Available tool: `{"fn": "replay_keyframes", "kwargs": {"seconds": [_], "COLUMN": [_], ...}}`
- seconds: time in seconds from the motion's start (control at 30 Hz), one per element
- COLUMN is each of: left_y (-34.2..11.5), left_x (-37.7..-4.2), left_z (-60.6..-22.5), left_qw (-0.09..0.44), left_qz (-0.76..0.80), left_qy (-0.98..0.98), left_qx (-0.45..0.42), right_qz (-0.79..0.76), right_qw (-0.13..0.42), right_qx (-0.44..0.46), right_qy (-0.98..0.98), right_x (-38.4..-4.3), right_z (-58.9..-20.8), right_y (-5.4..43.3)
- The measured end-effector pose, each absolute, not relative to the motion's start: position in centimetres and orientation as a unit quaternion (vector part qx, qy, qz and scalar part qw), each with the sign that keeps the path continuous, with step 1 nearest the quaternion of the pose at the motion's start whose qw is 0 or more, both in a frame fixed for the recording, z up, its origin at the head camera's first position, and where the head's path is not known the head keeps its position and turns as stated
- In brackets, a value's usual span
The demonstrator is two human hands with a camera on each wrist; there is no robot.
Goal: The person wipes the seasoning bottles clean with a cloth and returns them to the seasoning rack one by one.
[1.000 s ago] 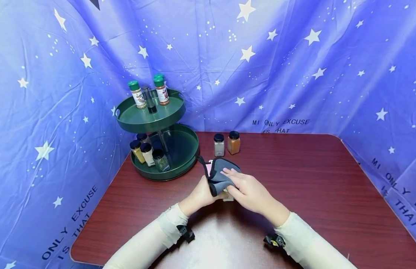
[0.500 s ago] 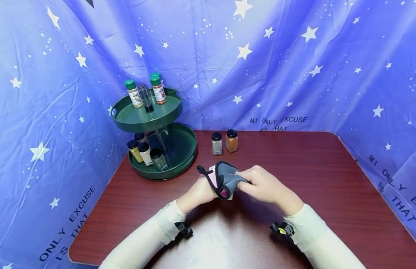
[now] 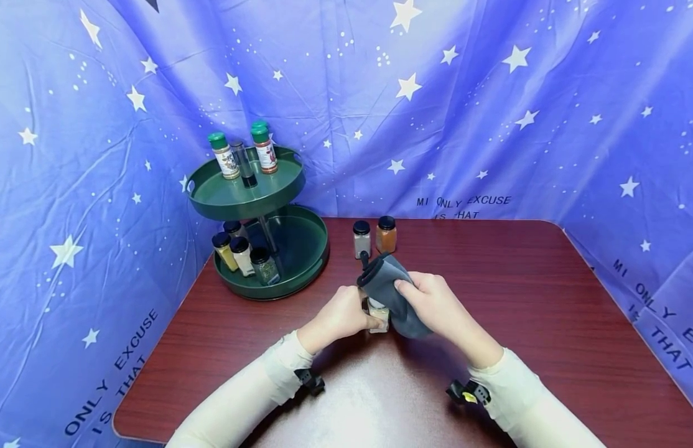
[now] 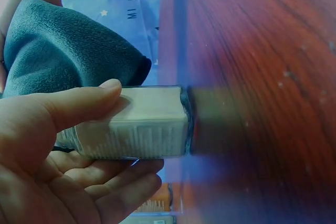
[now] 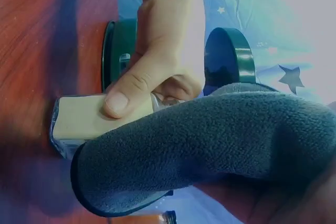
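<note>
My left hand point(image 3: 342, 314) grips a small clear square jar of pale cream powder point(image 3: 379, 320), thumb on one side and fingers on the other. In the left wrist view that jar point(image 4: 152, 124) stands upright at the table surface. My right hand point(image 3: 438, 305) holds a grey fleecy cloth with black edging point(image 3: 388, 287), pinched under the thumb. Its upper part hangs over the jar's top, so the lid is hidden in the head view. In the right wrist view the cloth point(image 5: 184, 150) covers part of the jar point(image 5: 84, 116) beside my left thumb.
A green two-tier round rack point(image 3: 276, 199) stands at the left back, with green-capped bottles point(image 3: 223, 155) above and several black-lidded jars point(image 3: 242, 256) below. A jar of grey powder point(image 3: 361, 239) and an orange one point(image 3: 386, 235) stand behind my hands. A starry curtain point(image 3: 464, 124) hangs behind the table point(image 3: 525, 298).
The cloth has come off my left hand and shifted right, uncovering more of the jar. My right fingers, flat on it earlier, now pinch it. The left hand stays at the jar.
</note>
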State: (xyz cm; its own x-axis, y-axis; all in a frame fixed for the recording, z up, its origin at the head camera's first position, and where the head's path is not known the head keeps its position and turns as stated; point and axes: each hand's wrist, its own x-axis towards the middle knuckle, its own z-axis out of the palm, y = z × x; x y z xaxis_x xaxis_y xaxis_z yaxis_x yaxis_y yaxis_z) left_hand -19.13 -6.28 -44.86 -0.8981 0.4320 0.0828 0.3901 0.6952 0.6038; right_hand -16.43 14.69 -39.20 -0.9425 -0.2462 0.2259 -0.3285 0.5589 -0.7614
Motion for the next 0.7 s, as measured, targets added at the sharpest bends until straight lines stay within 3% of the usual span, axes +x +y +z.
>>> {"fn": "replay_keyframes", "kwargs": {"seconds": [0.2,0.43,0.7], "left_y": [-6.1,-5.9,-5.8], "left_x": [-19.3,-19.5,-19.5], "left_z": [-45.1,-45.4,-45.7], "left_qw": [0.023,0.008,0.007], "left_qz": [0.324,0.307,0.317], "left_qy": [0.919,0.924,0.921], "left_qx": [0.225,0.23,0.226], "right_qz": [0.446,0.506,0.526], "right_qw": [0.017,-0.073,-0.097], "right_qx": [0.094,-0.003,0.011], "right_qy": [-0.89,-0.86,-0.845], "right_x": [-16.8,-18.9,-19.4], "right_z": [-40.1,-43.9,-43.0], "right_y": [14.1,14.1,14.9]}}
